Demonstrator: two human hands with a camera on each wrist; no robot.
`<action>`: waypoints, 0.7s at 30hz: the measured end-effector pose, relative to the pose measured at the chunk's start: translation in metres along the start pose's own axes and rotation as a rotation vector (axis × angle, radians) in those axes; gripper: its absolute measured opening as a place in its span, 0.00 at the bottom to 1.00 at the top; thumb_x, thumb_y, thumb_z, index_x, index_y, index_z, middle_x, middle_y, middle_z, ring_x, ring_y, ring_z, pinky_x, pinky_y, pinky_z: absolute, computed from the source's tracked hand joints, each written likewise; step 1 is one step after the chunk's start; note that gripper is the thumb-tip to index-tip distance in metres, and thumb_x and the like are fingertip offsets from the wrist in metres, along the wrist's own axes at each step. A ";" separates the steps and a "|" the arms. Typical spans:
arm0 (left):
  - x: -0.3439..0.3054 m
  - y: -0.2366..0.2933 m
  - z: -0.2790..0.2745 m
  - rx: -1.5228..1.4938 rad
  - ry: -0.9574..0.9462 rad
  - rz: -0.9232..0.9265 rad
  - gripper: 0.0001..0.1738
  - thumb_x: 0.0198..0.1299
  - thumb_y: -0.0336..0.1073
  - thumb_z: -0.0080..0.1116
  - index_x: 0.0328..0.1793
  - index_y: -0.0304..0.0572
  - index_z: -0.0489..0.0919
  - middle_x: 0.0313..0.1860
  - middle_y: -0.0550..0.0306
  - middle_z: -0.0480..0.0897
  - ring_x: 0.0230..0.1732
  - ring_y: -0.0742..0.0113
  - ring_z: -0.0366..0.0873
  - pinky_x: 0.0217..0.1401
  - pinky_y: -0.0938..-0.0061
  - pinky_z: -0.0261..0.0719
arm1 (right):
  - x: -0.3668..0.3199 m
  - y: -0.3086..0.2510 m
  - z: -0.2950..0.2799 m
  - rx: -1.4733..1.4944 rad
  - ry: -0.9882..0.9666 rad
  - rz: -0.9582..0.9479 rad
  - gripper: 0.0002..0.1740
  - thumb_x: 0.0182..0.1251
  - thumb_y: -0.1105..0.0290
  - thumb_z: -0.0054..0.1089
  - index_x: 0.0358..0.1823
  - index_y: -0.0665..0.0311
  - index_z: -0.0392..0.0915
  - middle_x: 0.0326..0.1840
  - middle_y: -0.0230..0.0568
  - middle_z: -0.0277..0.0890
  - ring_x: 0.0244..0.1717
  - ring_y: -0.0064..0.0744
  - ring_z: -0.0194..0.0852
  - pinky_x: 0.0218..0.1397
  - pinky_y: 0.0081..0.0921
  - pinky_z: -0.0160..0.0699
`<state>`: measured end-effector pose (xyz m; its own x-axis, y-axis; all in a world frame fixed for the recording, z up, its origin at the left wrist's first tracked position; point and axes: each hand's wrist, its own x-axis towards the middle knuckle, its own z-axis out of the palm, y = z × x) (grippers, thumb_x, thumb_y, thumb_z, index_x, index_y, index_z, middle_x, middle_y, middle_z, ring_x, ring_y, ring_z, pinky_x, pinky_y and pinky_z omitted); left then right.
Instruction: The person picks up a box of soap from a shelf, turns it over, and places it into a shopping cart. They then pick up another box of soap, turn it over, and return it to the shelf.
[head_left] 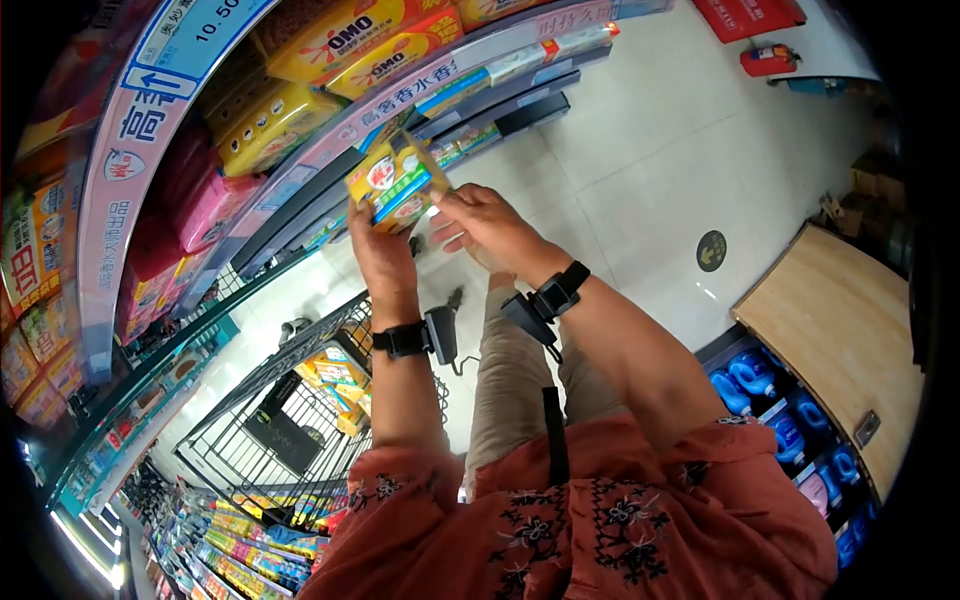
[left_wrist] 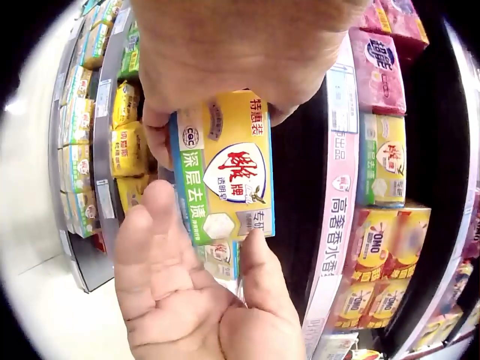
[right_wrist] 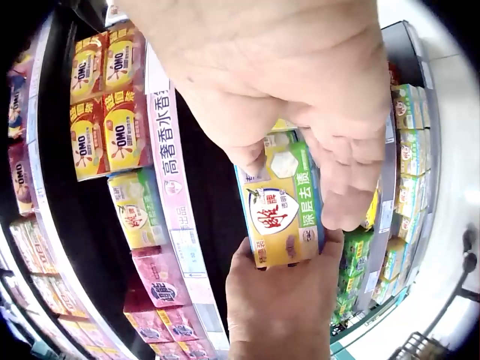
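Note:
A yellow, green and blue boxed pack of bar soap (head_left: 395, 185) is held up in front of the shelves. My left hand (head_left: 383, 255) grips one end of it, thumb and fingers on opposite sides, as the right wrist view also shows. At the other end is my right hand (head_left: 495, 225), its fingers extended and loosely spread. In the left wrist view the right thumb (left_wrist: 262, 262) lies at the pack's lower corner (left_wrist: 259, 221), while the right fingers reach alongside the green edge. The printed front of the soap pack (right_wrist: 281, 199) faces up in the right wrist view.
Store shelves (head_left: 300, 150) with OMO packs (head_left: 350, 45) and pink packs (head_left: 215, 205) rise at the left. A wire shopping cart (head_left: 240, 430) holding yellow packs (head_left: 340, 375) stands beside my left arm. A wooden-topped counter (head_left: 830, 330) with blue bottles (head_left: 750, 372) is at right.

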<state>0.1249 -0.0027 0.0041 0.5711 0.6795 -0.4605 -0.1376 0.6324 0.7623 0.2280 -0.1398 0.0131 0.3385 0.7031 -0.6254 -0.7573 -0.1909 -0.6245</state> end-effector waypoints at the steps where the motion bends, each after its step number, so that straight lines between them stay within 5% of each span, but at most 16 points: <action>1: 0.005 -0.003 0.004 -0.003 -0.001 -0.010 0.29 0.72 0.47 0.49 0.76 0.48 0.66 0.67 0.52 0.76 0.67 0.54 0.75 0.69 0.50 0.71 | 0.002 0.000 -0.002 -0.001 0.014 -0.011 0.27 0.75 0.48 0.60 0.53 0.68 0.74 0.51 0.49 0.80 0.47 0.38 0.86 0.46 0.31 0.86; 14: 0.057 0.010 -0.018 -0.003 0.030 0.087 0.26 0.74 0.50 0.45 0.72 0.46 0.71 0.67 0.52 0.78 0.68 0.53 0.75 0.71 0.48 0.68 | 0.026 -0.022 0.022 0.070 -0.057 -0.064 0.26 0.77 0.54 0.58 0.60 0.71 0.73 0.56 0.49 0.79 0.53 0.40 0.85 0.53 0.34 0.86; 21: 0.057 0.010 0.000 0.055 -0.026 0.085 0.29 0.74 0.48 0.43 0.77 0.45 0.64 0.69 0.49 0.73 0.68 0.49 0.73 0.69 0.48 0.72 | 0.033 -0.023 0.022 0.128 -0.029 -0.069 0.23 0.78 0.56 0.57 0.59 0.71 0.74 0.56 0.49 0.79 0.55 0.42 0.84 0.55 0.34 0.85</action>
<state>0.1558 0.0423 -0.0144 0.5800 0.7195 -0.3820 -0.1420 0.5510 0.8223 0.2444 -0.0972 0.0168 0.3776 0.7313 -0.5680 -0.7982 -0.0538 -0.5999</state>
